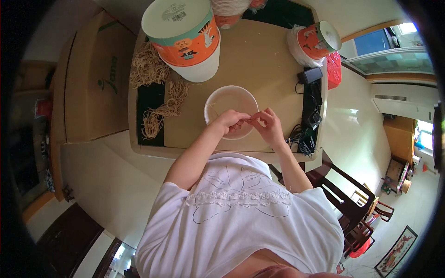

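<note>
Just beneath the fingers (239, 116) stands a white tub (235, 96).

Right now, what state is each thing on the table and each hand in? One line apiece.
Left hand: fingers curled, over the bowl; grip unclear.
Right hand: fingers bent, meeting the left's; grip unclear.
White bowl: upright, open.
Tan cord: loose, bundled.
Large orange-printed bucket: upside down.
Small orange-printed bucket: upside down.
Black adapter: lying down, plugging unclear.
</note>
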Demonstrator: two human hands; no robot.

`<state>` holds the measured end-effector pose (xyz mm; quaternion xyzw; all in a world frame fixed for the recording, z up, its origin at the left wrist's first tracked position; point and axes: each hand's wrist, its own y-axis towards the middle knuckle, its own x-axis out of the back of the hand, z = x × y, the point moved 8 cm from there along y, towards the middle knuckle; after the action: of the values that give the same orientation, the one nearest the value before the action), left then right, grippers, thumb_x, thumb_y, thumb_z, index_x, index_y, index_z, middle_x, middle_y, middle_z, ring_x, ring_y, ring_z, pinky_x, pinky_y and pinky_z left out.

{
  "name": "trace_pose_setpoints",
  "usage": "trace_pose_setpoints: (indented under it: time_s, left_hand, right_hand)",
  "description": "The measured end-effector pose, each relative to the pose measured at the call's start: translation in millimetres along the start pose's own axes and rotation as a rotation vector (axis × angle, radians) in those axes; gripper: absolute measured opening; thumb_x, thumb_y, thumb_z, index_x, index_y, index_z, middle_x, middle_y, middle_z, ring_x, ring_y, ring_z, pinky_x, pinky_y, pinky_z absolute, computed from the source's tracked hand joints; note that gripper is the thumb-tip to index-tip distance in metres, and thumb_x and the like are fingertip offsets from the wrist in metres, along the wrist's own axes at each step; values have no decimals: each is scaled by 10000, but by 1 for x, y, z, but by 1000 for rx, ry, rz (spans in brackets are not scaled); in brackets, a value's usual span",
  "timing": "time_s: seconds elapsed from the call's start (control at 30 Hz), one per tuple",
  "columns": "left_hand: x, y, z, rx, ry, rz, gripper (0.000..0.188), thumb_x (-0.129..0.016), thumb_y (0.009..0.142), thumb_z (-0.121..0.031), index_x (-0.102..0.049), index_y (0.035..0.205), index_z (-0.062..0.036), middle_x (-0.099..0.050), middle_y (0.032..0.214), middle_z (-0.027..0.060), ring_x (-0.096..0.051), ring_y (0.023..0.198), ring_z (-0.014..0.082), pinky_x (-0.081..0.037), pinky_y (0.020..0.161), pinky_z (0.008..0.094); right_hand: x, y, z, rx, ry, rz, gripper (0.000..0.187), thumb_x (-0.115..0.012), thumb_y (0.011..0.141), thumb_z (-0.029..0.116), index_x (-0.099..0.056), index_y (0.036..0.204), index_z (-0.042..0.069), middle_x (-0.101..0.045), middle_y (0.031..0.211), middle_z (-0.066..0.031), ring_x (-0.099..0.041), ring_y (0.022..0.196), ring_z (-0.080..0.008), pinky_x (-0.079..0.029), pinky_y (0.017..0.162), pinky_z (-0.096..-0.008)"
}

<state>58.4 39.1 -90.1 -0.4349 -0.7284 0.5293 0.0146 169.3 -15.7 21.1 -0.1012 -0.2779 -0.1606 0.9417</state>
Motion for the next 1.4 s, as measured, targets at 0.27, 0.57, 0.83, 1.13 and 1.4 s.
trace_pose_setpoints:
  time_s: [0.27, 0.57, 0.83, 1.13, 1.4]
  left_hand:
    - [-10, 3, 10, 117, -32, 155, 125, -654, 876, -208, -676, 834, -93, -374, 524, -80, -289, 413, 25, -175, 367, 215]
    - [-13, 9, 12, 97, -26, 148, 135, -661, 860, -168, -620, 738, -128, -389, 532, -79, -311, 407, 32, -201, 374, 212]
    - [-22, 0, 9, -36, -184, 152, 102, -672, 832, -135, -623, 749, -103, -394, 559, -68, -292, 435, 36, -214, 388, 205]
    - [-23, -1, 5, -134, -290, 156, 73, -672, 831, -119, -636, 782, -79, -500, 624, -48, -402, 496, 36, -301, 428, 204]
    - [-15, -43, -36, -749, 433, -375, 77, -702, 778, -102, -653, 774, -43, -615, 692, 30, -564, 620, 99, -477, 585, 281]
  right_hand:
    - [0, -15, 1, 129, 2, -76, 128, -719, 766, 42, -694, 884, 84, -586, 809, -62, -571, 727, -182, -467, 611, -291]
    - [1, -26, 2, 287, 6, -132, 173, -718, 737, -21, -689, 881, 70, -580, 827, -81, -592, 750, -207, -502, 636, -307]
    - [-3, -30, -22, 107, 157, -186, 143, -653, 764, -53, -633, 880, 29, -584, 826, -84, -590, 747, -186, -491, 675, -283]
    - [-3, -26, -15, 110, 134, -182, 122, -650, 776, -40, -600, 868, 22, -586, 832, -86, -581, 737, -182, -483, 681, -278]
    - [-11, -19, -27, 4, 251, -249, 63, -638, 834, 3, -582, 857, 18, -579, 798, -74, -564, 715, -144, -473, 639, -253]
